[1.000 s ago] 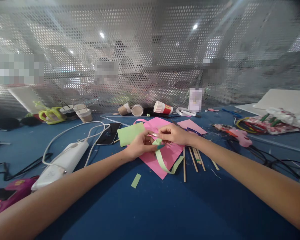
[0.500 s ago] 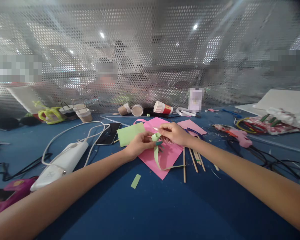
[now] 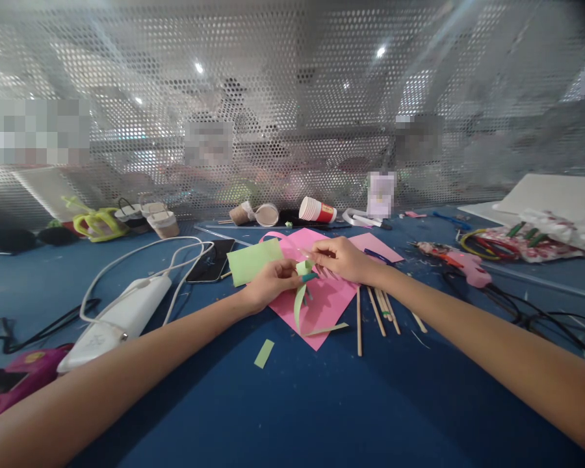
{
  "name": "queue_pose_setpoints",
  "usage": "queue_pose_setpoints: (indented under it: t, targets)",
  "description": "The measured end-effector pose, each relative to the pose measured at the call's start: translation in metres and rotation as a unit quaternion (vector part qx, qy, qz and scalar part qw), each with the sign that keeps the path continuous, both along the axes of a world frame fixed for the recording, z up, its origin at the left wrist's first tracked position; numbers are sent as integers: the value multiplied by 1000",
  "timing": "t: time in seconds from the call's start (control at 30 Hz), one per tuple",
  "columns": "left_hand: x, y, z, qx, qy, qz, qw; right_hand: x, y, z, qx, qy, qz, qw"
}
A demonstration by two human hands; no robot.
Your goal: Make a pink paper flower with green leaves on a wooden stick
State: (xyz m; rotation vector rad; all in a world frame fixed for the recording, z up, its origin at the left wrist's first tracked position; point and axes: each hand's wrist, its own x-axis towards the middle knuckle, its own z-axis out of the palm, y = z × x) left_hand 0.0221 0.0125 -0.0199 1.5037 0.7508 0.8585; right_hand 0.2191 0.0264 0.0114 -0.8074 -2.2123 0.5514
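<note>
Over a pink paper sheet (image 3: 316, 318), my left hand (image 3: 272, 284) pinches a light green paper strip (image 3: 298, 305) between thumb and fingers. The strip's upper end is curled into a small loop, and its tail hangs down and bends to the right over the sheet. My right hand (image 3: 342, 261) is closed at the loop's right side, fingertips pinched on the strip; its grip is partly hidden. A green paper rectangle (image 3: 253, 262) lies just behind my left hand. A small green paper piece (image 3: 264, 353) lies in front on the blue table.
Several wooden sticks (image 3: 359, 325) lie right of the pink sheet. To the left are a phone (image 3: 209, 262) and a white power strip (image 3: 119, 318) with its cable. Paper cups (image 3: 316, 210) stand behind; a pink glue gun (image 3: 470, 268) with cables is at right.
The strip's hanging tail has swung left, its free end drawing in from the sticks. Both hands stay nearly in place at the curled end.
</note>
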Motion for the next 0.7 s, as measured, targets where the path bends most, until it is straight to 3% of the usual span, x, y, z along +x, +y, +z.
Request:
queue_pose_setpoints:
  t: [0.3, 0.53, 0.7]
  targets:
    - [0, 1, -1, -4, 38, 12, 999, 0, -1, 3, -121, -28, 49, 991]
    - [1, -4, 6, 37, 83, -2, 996, -6, 2, -8, -78, -70, -2, 995]
    - [2, -5, 5, 32, 79, 5, 996, -11, -5, -8, -102, -94, 33, 990]
